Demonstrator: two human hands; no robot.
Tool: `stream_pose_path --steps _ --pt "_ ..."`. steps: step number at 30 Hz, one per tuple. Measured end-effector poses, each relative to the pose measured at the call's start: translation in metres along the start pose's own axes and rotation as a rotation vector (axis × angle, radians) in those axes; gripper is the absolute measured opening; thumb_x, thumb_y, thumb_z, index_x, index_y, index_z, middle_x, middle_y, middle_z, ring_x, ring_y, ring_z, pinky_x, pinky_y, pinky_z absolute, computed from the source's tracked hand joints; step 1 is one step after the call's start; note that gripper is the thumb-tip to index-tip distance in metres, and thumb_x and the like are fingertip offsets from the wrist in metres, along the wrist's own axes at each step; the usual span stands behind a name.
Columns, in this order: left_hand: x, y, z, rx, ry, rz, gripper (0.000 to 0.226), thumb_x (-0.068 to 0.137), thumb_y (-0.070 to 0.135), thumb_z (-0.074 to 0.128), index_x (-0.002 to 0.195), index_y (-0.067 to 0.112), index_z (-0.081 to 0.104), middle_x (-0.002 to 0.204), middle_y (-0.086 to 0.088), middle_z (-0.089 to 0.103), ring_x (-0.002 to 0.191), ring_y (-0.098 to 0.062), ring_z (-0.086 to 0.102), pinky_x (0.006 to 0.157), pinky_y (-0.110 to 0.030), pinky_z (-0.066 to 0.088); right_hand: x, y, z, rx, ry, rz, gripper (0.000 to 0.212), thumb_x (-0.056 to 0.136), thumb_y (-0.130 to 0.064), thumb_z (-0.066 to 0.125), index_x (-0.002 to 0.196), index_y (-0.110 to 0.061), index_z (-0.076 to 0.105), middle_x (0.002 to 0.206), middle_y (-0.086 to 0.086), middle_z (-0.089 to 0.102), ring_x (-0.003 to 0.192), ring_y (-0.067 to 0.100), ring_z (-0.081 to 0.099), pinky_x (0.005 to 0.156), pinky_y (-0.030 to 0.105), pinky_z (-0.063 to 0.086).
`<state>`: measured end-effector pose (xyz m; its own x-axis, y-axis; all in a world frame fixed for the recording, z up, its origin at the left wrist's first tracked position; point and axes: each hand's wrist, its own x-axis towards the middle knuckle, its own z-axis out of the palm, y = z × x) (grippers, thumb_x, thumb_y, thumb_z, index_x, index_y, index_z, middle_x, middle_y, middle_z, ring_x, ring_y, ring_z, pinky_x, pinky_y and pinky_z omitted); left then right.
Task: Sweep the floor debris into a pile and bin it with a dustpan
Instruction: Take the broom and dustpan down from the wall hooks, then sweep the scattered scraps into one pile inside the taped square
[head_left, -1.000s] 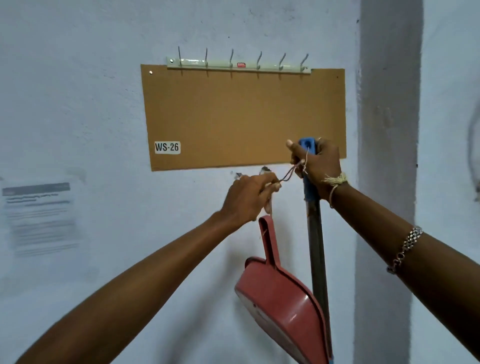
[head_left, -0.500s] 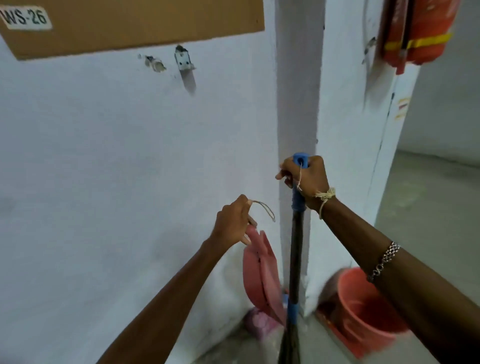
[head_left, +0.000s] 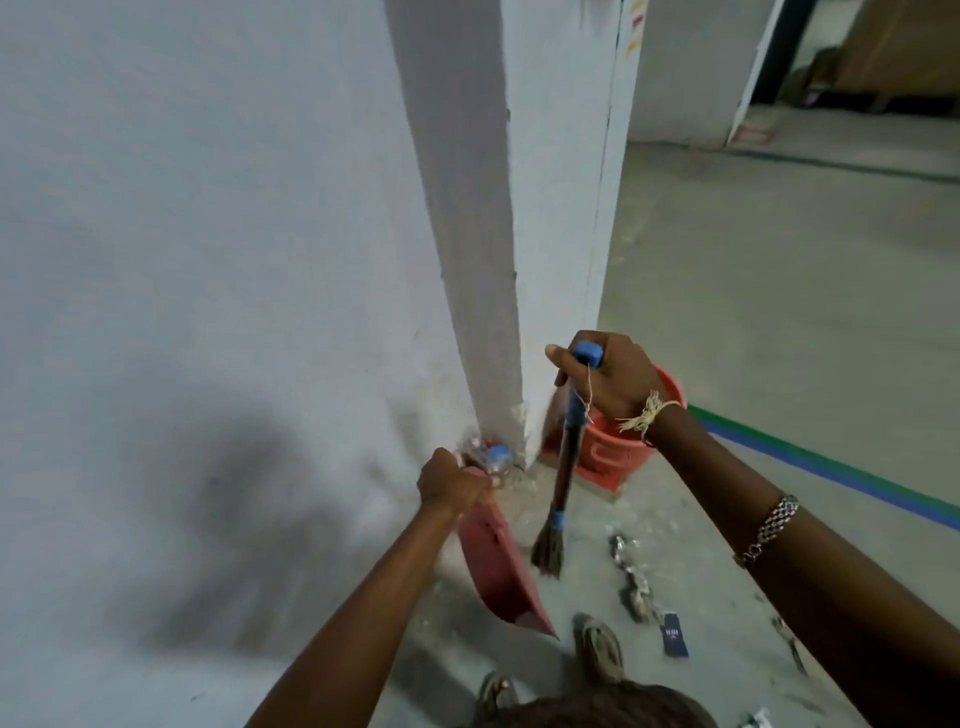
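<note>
Kit looks light and stiff: left grip (head_left: 452, 486) curled round the handle of the plastic dustpan (head_left: 496, 569), right grip (head_left: 615, 387) wrapped on the broom (head_left: 566, 467) top; I'd hold lower for control.

We stand on a grey concrete floor (head_left: 779, 312). A red bucket (head_left: 618, 452) sits on it at the foot of the pillar (head_left: 467, 208), and a clear bottle (head_left: 493, 457) lies in the corner just left of it. Crumpled silver scraps (head_left: 631, 571) trail beside our sandals (head_left: 600, 649), a dark blue packet (head_left: 674, 634) among them. Green and blue stripes (head_left: 831, 467) cross the floor at right.
</note>
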<state>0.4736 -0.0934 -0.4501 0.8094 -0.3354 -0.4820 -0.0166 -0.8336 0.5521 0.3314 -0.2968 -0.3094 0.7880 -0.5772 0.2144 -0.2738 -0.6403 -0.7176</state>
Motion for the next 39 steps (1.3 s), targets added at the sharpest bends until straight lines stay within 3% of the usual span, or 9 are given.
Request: stream_pose_path --steps 3,6,11,15,18,24,30,35,39 --pt "0.018 -0.040 0.021 -0.199 -0.207 -0.159 0.047 0.066 0.020 0.091 0.097 -0.004 0.066 0.073 -0.014 0.075 0.064 -0.020 0.075 0.056 -0.034 0.062 -0.040 0.017 -0.002 -0.080 0.067 0.189 0.051 0.091 -0.056 0.056 0.065 -0.013 0.068 0.060 -0.003 0.068 0.057 0.013 0.065 0.059 0.034 0.054" --pt "0.021 -0.079 0.044 -0.332 -0.422 -0.341 0.008 0.092 -0.012 0.060 0.088 -0.005 0.060 0.044 -0.005 0.062 0.036 -0.009 0.060 0.041 -0.020 0.052 -0.085 0.040 -0.004 -0.113 0.150 0.353 0.048 0.086 -0.047 0.055 0.058 -0.009 0.065 0.050 0.003 0.063 0.052 0.021 0.063 0.058 0.041 0.054" --pt "0.025 -0.135 0.072 -0.318 -0.664 -0.600 0.020 0.098 -0.005 0.055 0.080 0.000 0.060 0.068 -0.014 0.064 0.062 -0.031 0.061 0.098 -0.045 0.050 -0.189 0.075 0.001 -0.081 0.223 0.647 0.020 0.083 -0.021 0.065 0.072 -0.008 0.075 0.063 -0.004 0.071 0.058 0.018 0.069 0.060 0.045 0.058" --pt "0.008 -0.171 0.087 -0.357 -0.793 -0.735 0.024 0.098 -0.015 0.039 0.085 -0.007 0.058 0.070 -0.024 0.069 0.087 -0.040 0.063 0.044 -0.029 0.053 -0.287 0.088 0.039 0.093 0.358 0.842 0.016 0.089 -0.009 0.060 0.089 -0.005 0.076 0.076 0.008 0.073 0.068 0.026 0.072 0.067 0.054 0.060" --pt "-0.003 -0.186 0.097 -0.193 -0.816 -0.654 0.025 0.089 -0.015 0.043 0.078 -0.005 0.063 0.099 -0.028 0.071 0.063 -0.027 0.067 0.045 -0.027 0.046 -0.347 0.083 0.075 0.367 0.494 1.067 0.021 0.097 -0.009 0.054 0.114 -0.010 0.066 0.110 0.019 0.066 0.089 0.024 0.069 0.078 0.049 0.061" --pt "-0.015 -0.205 0.111 0.070 -0.827 -0.504 0.008 0.073 0.003 0.041 0.073 0.008 0.047 0.063 -0.012 0.053 0.040 -0.017 0.050 0.048 -0.020 0.034 -0.420 0.048 0.137 1.014 0.651 1.447 0.020 0.097 0.006 0.050 0.112 0.000 0.061 0.126 0.021 0.051 0.112 0.042 0.058 0.088 0.048 0.059" --pt "-0.046 -0.229 0.089 0.168 -0.742 -0.230 0.019 0.095 0.009 0.043 0.077 0.009 0.048 0.055 -0.004 0.040 0.038 -0.011 0.028 0.043 -0.018 0.022 -0.477 0.009 0.192 1.371 0.313 1.374 0.042 0.094 0.005 0.056 0.134 -0.007 0.055 0.124 0.018 0.058 0.104 0.037 0.066 0.085 0.041 0.060" --pt "-0.064 -0.273 0.050 0.230 -0.606 -0.039 0.036 0.086 0.048 0.065 0.075 0.014 0.065 0.054 0.000 0.051 0.039 -0.013 0.037 0.042 -0.020 0.028 -0.516 -0.015 0.246 1.613 0.376 1.187 0.086 0.062 -0.004 0.090 0.140 -0.009 0.054 0.133 0.027 0.055 0.122 0.038 0.058 0.092 0.043 0.056" --pt "-0.058 -0.299 0.020 0.310 -0.505 0.038 0.047 0.084 0.058 0.071 0.078 0.011 0.069 0.055 -0.001 0.058 0.045 -0.017 0.048 0.050 -0.026 0.038 -0.512 -0.036 0.276 1.482 0.473 1.336 0.055 0.084 -0.044 0.074 0.130 -0.014 0.064 0.126 0.022 0.060 0.111 0.032 0.065 0.080 0.041 0.058"
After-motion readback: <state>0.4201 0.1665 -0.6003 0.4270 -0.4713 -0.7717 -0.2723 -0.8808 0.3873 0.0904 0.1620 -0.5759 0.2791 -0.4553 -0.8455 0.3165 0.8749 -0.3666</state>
